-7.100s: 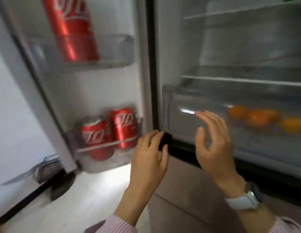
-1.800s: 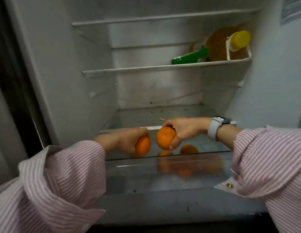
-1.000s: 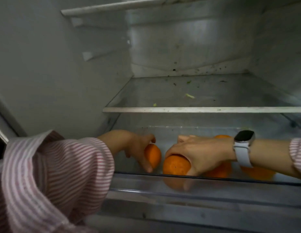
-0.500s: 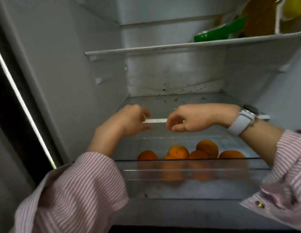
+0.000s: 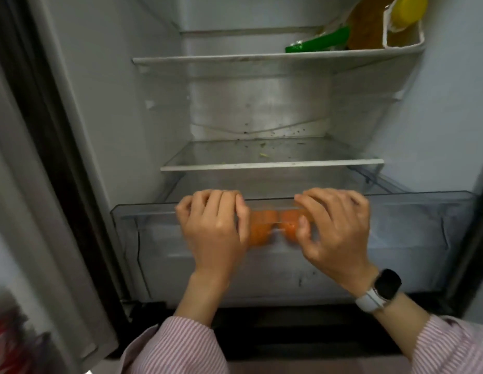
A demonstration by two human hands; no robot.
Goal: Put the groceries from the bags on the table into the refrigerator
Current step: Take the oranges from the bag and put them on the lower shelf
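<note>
Head view into an open white refrigerator [image 5: 143, 109]. At 6 o'clock of the compartment sits a clear, smoke-tinted plastic crisper drawer [image 5: 413, 238], its front wall facing the viewer. The left hand [image 5: 216, 230] rests on the drawer's front at about 7 o'clock of centre, its fingers [image 5: 208, 197] curled over the top rim and gripping it. The right hand [image 5: 334, 230], at about 5 o'clock of centre, grips the same rim, fingers bent over the edge and thumb lying against the front wall. The two hands are near each other but apart. Between them, seen through the transparent wall, lie round orange fruits [image 5: 261, 230] inside the drawer; two show, and whether more lie behind the hands cannot be told.

Directly above the drawer, a glass shelf with a white front trim [image 5: 272, 166] carries small dark and green specks. At 12 o'clock, a second white-trimmed shelf [image 5: 235, 59] bears, toward 1 o'clock, a green package [image 5: 315, 43] and a brown-filled bottle with a yellow cap [image 5: 369, 25], lying on its side.

The right wrist wears a dark-faced watch on a white band [image 5: 380, 292]. Both forearms emerge from pink-and-white striped sleeves [image 5: 175, 349] at 6 o'clock. At 8 o'clock, blurred at the frame edge, a red can [image 5: 5, 346] stands in the door.
</note>
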